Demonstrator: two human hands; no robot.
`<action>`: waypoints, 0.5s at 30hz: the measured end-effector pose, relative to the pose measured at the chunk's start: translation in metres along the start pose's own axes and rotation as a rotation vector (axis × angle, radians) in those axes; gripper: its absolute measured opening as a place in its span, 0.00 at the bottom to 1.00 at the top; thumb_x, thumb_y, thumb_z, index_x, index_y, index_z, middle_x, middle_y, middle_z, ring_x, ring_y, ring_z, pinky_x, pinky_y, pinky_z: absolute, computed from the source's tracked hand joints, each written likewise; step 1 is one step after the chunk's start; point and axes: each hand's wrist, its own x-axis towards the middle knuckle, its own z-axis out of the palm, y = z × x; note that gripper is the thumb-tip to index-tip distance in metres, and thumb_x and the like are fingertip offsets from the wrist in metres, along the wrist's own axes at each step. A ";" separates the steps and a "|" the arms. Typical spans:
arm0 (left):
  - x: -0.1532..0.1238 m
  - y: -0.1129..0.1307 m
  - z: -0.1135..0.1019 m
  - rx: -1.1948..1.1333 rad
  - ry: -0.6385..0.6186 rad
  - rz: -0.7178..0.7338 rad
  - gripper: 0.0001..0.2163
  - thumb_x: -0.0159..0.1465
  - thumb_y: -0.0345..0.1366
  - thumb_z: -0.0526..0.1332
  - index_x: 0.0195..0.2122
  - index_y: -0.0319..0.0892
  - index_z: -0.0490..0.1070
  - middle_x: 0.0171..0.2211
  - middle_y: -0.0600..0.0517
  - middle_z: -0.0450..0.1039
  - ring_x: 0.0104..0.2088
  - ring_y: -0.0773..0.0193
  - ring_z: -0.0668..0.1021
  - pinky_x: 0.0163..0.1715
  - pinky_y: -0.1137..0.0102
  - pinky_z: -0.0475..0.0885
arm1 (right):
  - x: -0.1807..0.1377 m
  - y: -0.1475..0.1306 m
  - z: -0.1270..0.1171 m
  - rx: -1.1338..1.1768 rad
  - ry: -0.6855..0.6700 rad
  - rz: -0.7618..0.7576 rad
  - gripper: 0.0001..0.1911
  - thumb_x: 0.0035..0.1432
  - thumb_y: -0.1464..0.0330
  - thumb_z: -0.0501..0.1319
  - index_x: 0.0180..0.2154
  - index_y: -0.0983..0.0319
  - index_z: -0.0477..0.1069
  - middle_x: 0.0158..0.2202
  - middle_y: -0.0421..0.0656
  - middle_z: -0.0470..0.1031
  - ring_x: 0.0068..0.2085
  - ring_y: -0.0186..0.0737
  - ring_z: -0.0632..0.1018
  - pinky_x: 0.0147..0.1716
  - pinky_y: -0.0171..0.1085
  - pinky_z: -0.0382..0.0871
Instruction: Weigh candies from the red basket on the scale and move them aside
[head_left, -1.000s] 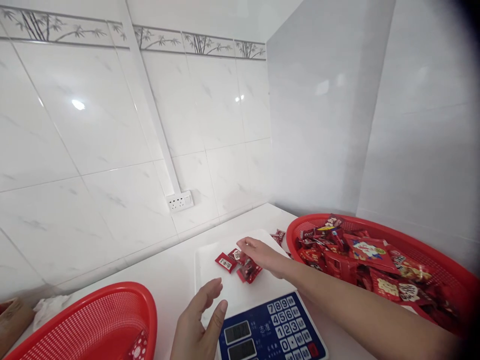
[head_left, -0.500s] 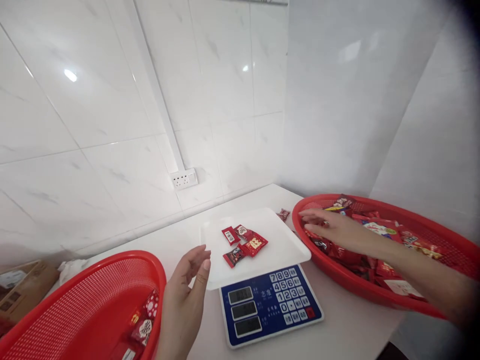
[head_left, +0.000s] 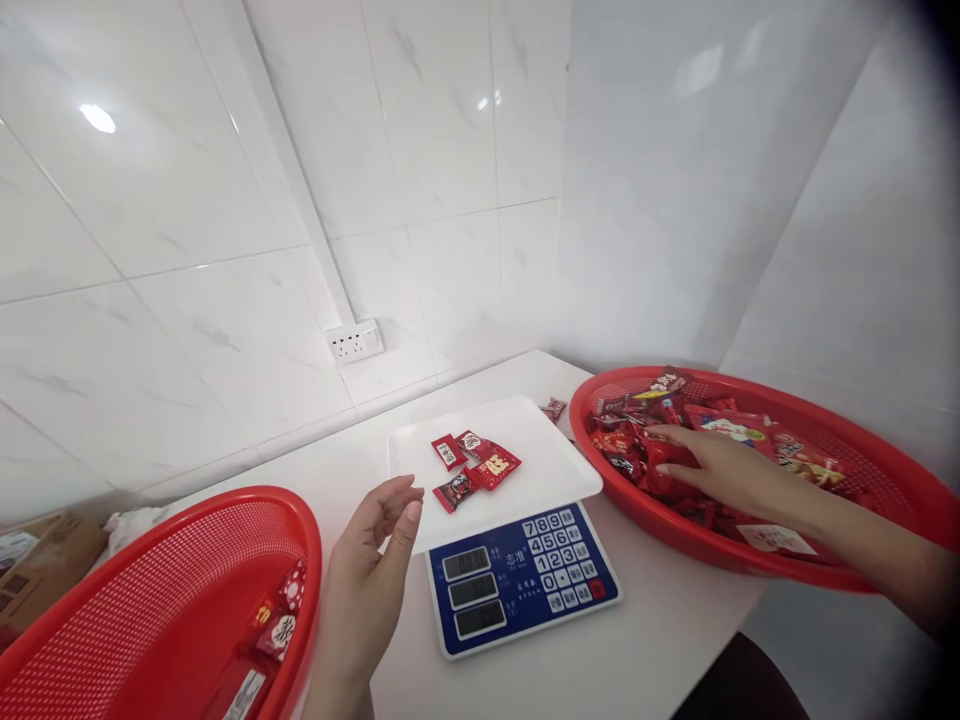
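Note:
My left hand point(head_left: 369, 575) hovers at the near left corner of the scale's white tray point(head_left: 536, 450). Its fingers are slightly bent, the thumb stands apart, and it holds nothing. Several small red snack packets point(head_left: 491, 464) lie together on that tray. My right hand point(head_left: 724, 475) reaches into the right red basket point(head_left: 840, 425), thumb and fingers spread over a heap of wrapped snacks point(head_left: 611, 442). Its fingertips are beside a red packet point(head_left: 654, 460); whether they touch it I cannot tell. Below the tray is the scale's blue keypad panel point(head_left: 525, 580).
Another red basket point(head_left: 225, 520) stands at the left, with a few packets point(head_left: 279, 635) along its right side. A loose packet point(head_left: 553, 409) lies behind the tray. A cardboard box point(head_left: 56, 560) is at far left. Tiled walls with a socket point(head_left: 355, 342) close off the back.
My right hand has moved from the basket's left rim further in over the snacks, fingers lower and more spread. My left hand keeps its pose. The whole view has shifted slightly.

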 end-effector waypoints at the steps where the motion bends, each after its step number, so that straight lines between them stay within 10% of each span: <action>1: 0.000 0.000 0.000 0.001 -0.002 0.003 0.20 0.57 0.49 0.59 0.47 0.44 0.68 0.45 0.44 0.74 0.48 0.55 0.75 0.47 0.60 0.69 | 0.000 0.001 0.000 -0.004 -0.002 0.012 0.25 0.49 0.60 0.57 0.51 0.54 0.68 0.45 0.46 0.76 0.47 0.59 0.75 0.41 0.50 0.70; 15: 0.013 -0.025 0.003 0.026 0.093 0.015 0.20 0.53 0.53 0.60 0.42 0.48 0.71 0.40 0.50 0.78 0.44 0.54 0.78 0.43 0.63 0.74 | -0.005 0.030 -0.073 -0.308 0.127 0.218 0.24 0.52 0.72 0.54 0.52 0.62 0.67 0.51 0.51 0.71 0.52 0.53 0.71 0.48 0.46 0.64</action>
